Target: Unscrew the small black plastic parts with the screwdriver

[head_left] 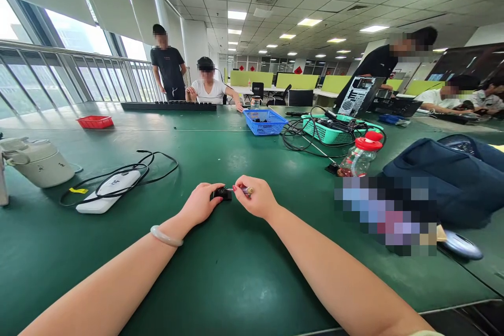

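Note:
My left hand [200, 203] is closed on a small black part [222, 193] on the green table, thumb and fingers at its two sides. What kind of part it is, I cannot make out. Just right of it, my right hand [256, 198] grips a small screwdriver [248, 191] between thumb and fingers. The screwdriver lies nearly level, its thin shaft pointing left at the black part. Whether the tip touches the part is too small to tell.
A white power bank [110, 191] with a black cable lies left, near a white jug [39, 164]. Ahead are a red tray [95, 122], blue basket [265, 123] and green basket of cables [328, 135]. A red-lidded bottle [361, 156] and dark bag [441, 184] stand right. Several people surround the table.

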`<act>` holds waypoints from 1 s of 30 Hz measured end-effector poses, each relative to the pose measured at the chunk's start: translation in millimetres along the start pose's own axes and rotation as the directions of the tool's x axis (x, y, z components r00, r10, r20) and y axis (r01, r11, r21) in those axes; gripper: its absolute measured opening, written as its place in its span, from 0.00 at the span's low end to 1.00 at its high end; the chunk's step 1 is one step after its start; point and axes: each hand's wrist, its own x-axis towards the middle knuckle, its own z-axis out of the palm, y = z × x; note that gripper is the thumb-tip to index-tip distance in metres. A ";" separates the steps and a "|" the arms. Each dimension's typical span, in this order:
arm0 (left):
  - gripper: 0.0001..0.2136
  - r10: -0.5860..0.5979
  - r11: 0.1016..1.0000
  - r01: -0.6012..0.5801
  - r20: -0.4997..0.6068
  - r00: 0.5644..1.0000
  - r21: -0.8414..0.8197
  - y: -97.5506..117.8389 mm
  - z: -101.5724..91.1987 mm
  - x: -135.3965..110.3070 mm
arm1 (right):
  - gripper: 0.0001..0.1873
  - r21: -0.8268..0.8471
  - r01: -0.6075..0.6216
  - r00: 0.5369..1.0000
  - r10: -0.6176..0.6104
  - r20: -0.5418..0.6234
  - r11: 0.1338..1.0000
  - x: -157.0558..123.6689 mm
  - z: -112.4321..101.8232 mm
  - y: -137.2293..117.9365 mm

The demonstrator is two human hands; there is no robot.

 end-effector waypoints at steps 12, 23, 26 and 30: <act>0.19 0.074 0.992 -0.074 0.008 0.997 0.098 3.2 -1.3 -1.4 | 0.12 -0.112 0.113 0.993 -0.110 0.037 0.987 0.1 0.7 -2.6; 0.19 0.179 0.972 -0.184 0.046 0.983 0.148 8.4 -0.2 -5.0 | 0.13 -0.211 0.228 0.971 -0.237 -0.016 0.951 -1.2 3.1 -1.3; 0.19 0.184 0.973 -0.188 0.042 0.982 0.136 6.3 1.1 -4.6 | 0.13 -0.234 0.253 0.963 -0.268 -0.033 0.939 -1.6 3.5 -0.8; 0.19 0.181 0.975 -0.185 0.045 0.983 0.122 3.9 2.7 -3.5 | 0.13 -0.249 0.267 0.958 -0.285 -0.041 0.931 -1.6 3.7 -0.6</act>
